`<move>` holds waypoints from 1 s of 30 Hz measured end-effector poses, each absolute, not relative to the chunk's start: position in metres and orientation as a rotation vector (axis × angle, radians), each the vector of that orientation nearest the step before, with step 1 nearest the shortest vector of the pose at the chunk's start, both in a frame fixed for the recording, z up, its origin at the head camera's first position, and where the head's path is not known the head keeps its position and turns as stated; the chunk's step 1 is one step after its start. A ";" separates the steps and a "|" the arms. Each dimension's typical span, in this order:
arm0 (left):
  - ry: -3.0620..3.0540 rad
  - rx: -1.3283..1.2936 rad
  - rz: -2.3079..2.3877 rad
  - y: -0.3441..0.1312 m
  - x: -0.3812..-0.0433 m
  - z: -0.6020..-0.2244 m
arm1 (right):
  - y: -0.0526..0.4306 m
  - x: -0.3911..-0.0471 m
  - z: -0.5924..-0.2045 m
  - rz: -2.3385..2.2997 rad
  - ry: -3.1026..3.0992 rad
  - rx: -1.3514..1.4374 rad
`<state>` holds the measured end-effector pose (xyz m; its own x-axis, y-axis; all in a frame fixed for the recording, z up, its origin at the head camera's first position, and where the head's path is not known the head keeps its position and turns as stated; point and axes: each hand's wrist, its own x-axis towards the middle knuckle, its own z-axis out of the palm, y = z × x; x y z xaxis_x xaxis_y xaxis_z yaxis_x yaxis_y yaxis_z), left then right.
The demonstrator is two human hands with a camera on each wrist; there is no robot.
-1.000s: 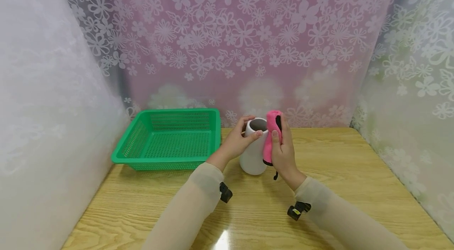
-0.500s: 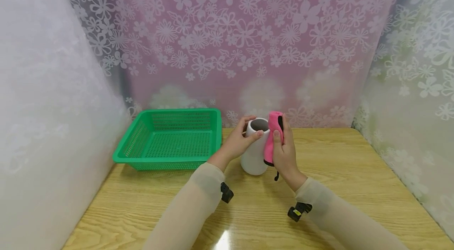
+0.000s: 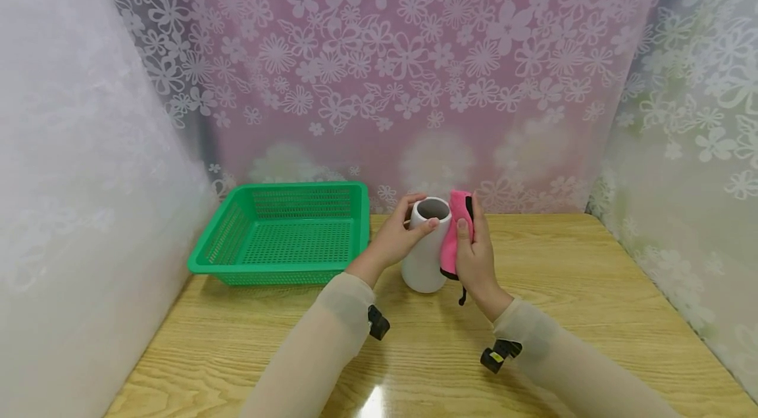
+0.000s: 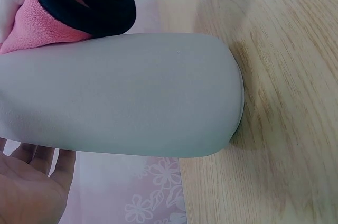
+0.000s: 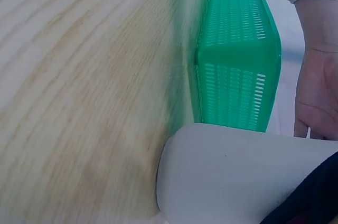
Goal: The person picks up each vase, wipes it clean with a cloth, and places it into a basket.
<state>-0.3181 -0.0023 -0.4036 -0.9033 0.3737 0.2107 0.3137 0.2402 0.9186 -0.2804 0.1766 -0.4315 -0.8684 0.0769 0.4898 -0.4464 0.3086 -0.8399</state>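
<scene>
A tall white vase (image 3: 424,260) stands upright on the wooden table. My left hand (image 3: 395,234) grips its upper part, thumb by the rim and fingers round the far side. In my right hand (image 3: 476,260) is a folded pink cloth (image 3: 453,243) with black edging and a dangling black cord, pressed against the vase's right side. The left wrist view shows the pink cloth (image 4: 53,23) with its black edge (image 4: 113,7) touching the vase (image 4: 132,94). In the right wrist view, the black edge (image 5: 311,192) overlaps the vase (image 5: 227,171).
A green plastic basket (image 3: 278,268) with slotted walls stands on the table (image 3: 551,286), left of the vase. A floral curtain (image 3: 403,76) hangs behind the table, with pale drapes on both sides. A small black camera sits on each wrist.
The right hand and pink cloth have shifted very slightly down along the vase's side, and the cloth's top looks flatter. The left hand and vase stay put.
</scene>
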 end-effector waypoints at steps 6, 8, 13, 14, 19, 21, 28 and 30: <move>2.438 0.667 1.779 -0.002 -0.318 -0.404 | 0.179 -0.279 -0.442 1.647 -2.217 0.227; 2.438 0.661 1.781 -0.002 -0.317 -0.403 | 0.180 -0.279 -0.446 1.667 -2.263 0.179; 2.435 0.660 1.786 -0.002 -0.317 -0.403 | 0.181 -0.279 -0.453 1.712 -2.323 0.132; 2.435 0.660 1.788 -0.002 -0.317 -0.403 | 0.181 -0.279 -0.454 1.718 -2.327 0.131; 2.433 0.653 1.794 -0.003 -0.317 -0.402 | 0.182 -0.278 -0.456 1.737 -2.346 0.138; 2.432 0.648 1.795 -0.003 -0.317 -0.402 | 0.182 -0.277 -0.456 1.753 -2.357 0.136; 2.438 0.647 1.787 -0.002 -0.316 -0.402 | 0.182 -0.274 -0.451 1.810 -2.405 0.080; 2.441 0.644 1.787 -0.002 -0.316 -0.402 | 0.182 -0.275 -0.453 1.803 -2.409 0.077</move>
<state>-0.3158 -0.0020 -0.4018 -0.9121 0.3566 0.2021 0.3003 0.2459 0.9216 -0.2746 0.1823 -0.4527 -0.9900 0.0381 0.1360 -0.1197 0.2843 -0.9512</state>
